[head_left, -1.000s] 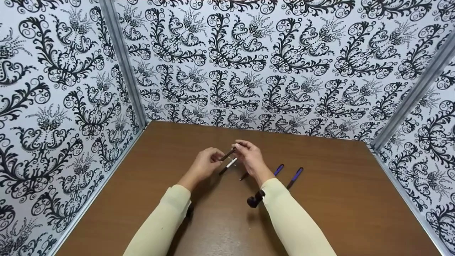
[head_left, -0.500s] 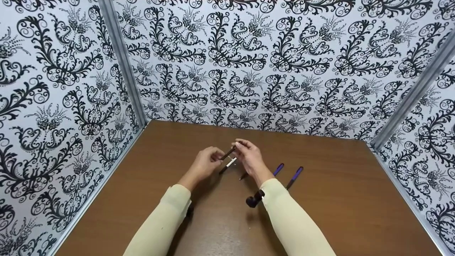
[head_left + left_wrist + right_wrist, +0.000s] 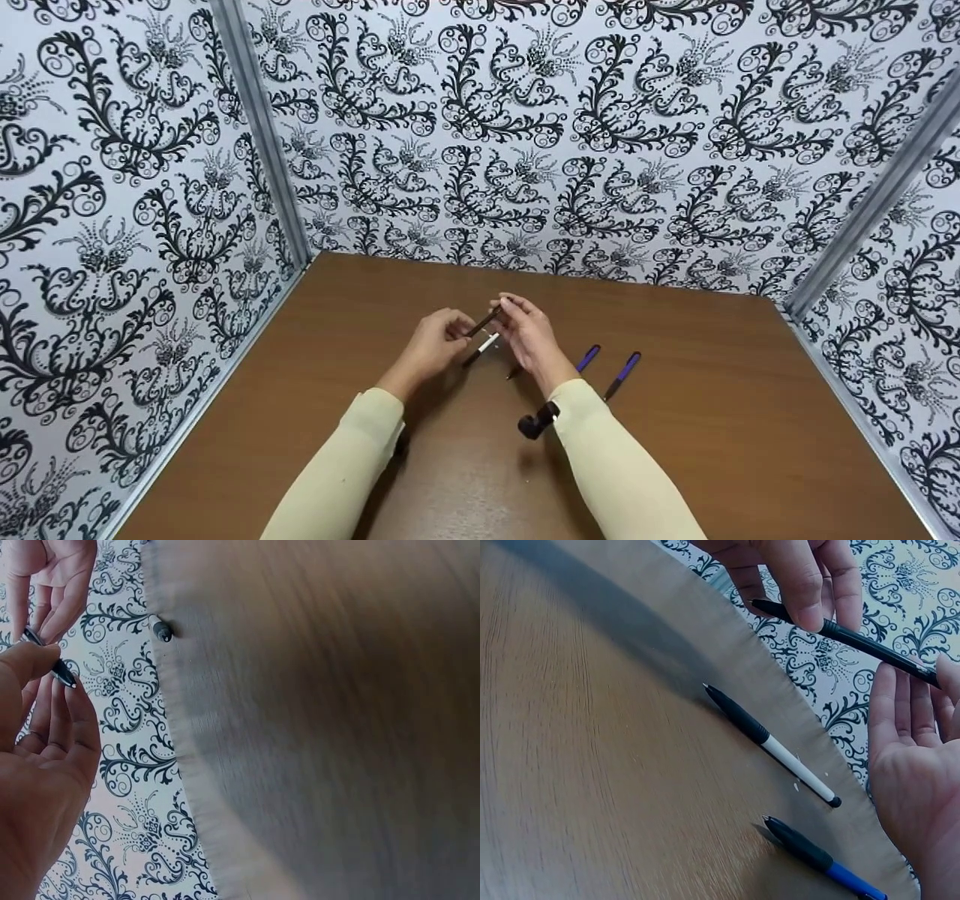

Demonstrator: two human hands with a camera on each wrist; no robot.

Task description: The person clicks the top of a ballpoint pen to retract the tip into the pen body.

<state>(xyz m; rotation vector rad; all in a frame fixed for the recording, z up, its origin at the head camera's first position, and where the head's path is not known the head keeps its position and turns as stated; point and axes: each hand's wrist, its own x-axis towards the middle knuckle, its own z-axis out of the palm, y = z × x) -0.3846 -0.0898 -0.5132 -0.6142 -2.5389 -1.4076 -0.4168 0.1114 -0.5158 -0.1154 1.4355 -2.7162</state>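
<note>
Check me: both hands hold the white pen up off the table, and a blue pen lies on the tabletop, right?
Not quite: the left hand and right hand hold a black pen; the white pen lies on the table, as the right wrist view shows. The rest stands: the held pen is up off the table, and a blue pen lies on the tabletop.

No readable text in any view. I check the held pen [image 3: 870, 646]: no brand or number I can make out on its barrel. Same for the white pen [image 3: 791, 757], the blue pen [image 3: 821, 861] and the other blue one [image 3: 623, 371], all too small for me to read. Wall [image 3: 480, 112] shows black scrollwork, no lettering I can pick out.
</note>
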